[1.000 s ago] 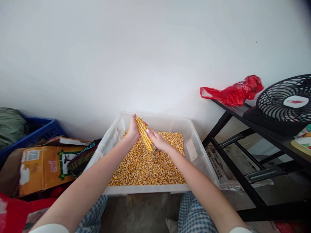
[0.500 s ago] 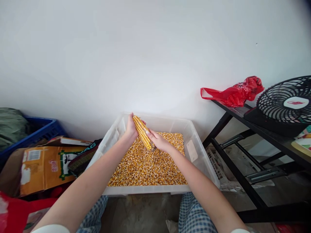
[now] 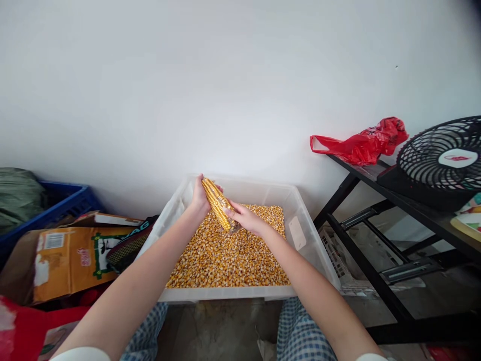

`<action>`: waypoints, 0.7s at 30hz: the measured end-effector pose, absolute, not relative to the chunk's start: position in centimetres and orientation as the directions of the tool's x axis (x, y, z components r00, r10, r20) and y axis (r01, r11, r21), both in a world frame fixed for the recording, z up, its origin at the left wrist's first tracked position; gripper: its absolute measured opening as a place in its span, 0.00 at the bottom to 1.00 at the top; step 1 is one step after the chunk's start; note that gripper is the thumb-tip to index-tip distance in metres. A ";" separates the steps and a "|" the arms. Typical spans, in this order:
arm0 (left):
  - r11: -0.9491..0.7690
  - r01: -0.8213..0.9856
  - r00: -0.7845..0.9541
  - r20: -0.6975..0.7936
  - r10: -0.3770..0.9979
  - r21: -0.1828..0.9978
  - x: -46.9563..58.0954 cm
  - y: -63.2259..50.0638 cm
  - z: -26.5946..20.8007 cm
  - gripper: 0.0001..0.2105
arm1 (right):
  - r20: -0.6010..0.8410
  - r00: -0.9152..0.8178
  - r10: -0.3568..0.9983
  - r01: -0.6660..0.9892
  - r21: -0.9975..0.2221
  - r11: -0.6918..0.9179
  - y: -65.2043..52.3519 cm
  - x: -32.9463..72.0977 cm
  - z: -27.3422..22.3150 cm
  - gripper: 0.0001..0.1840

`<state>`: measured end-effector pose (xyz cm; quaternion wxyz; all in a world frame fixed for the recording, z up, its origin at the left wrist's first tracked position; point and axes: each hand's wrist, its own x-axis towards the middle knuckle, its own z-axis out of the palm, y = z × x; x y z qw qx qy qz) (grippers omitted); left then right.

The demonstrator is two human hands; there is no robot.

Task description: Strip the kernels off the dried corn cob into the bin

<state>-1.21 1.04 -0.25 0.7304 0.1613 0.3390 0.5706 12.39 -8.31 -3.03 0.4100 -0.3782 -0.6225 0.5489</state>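
Note:
A yellow corn cob (image 3: 217, 203) is held slantwise between both hands, its upper end leaning left. My left hand (image 3: 201, 194) wraps around the upper part from the left, with fingertips showing behind it. Closed on the lower right side of the cob is my right hand (image 3: 242, 216), its thumb pressed against the kernels. A strip along the cob's right side looks paler, with kernels gone there. Below the hands, loose corn kernels (image 3: 229, 265) fill the bottom of a translucent plastic bin (image 3: 259, 293).
To the right stands a black metal frame table (image 3: 376, 188) with a red plastic bag (image 3: 370, 143) and a black fan (image 3: 447, 155). At left are an orange cardboard box (image 3: 75, 260) and a blue crate (image 3: 71, 198). A white wall (image 3: 240, 90) rises behind the bin.
Both hands and the corn cob have shifted slightly left. My right thumb has moved a little down along the cob. The grip of both hands stays on it.

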 end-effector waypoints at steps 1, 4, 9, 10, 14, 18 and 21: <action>0.299 -0.721 0.131 -0.301 0.945 0.625 -1.3 1.1 -0.3 0.19 | 0.103 -0.378 0.920 0.021 -0.993 0.120 -8.2 12.5 -3.2 0.34; 0.302 -0.703 0.147 -0.284 0.947 0.643 -1.5 1.4 -0.4 0.19 | 0.063 -0.367 0.928 -0.006 -0.998 0.066 -7.8 12.7 -3.6 0.33; 0.297 -0.726 0.149 -0.279 0.949 0.620 -1.9 1.8 -0.1 0.19 | -0.028 -0.431 0.902 -0.077 -0.995 -0.067 -8.2 13.1 -2.7 0.34; 0.292 -0.727 0.148 -0.274 0.950 0.621 -1.9 1.8 -0.1 0.19 | -0.016 -0.459 0.888 -0.078 -0.995 -0.058 -8.4 13.2 -2.4 0.36; 0.284 -0.725 0.140 -0.270 0.953 0.627 -1.8 1.7 -0.2 0.19 | 0.024 -0.501 0.865 -0.030 -0.999 0.010 -9.0 13.0 -1.8 0.45; 0.280 -0.720 0.129 -0.274 0.953 0.635 -1.8 1.6 -0.3 0.19 | -0.019 -0.411 0.911 -0.021 -0.999 -0.030 -8.4 12.9 -2.9 0.37; 0.289 -0.719 0.135 -0.281 0.950 0.632 -1.8 1.7 -0.2 0.19 | -0.026 -0.375 0.927 -0.049 -0.998 -0.048 -7.8 13.0 -3.7 0.33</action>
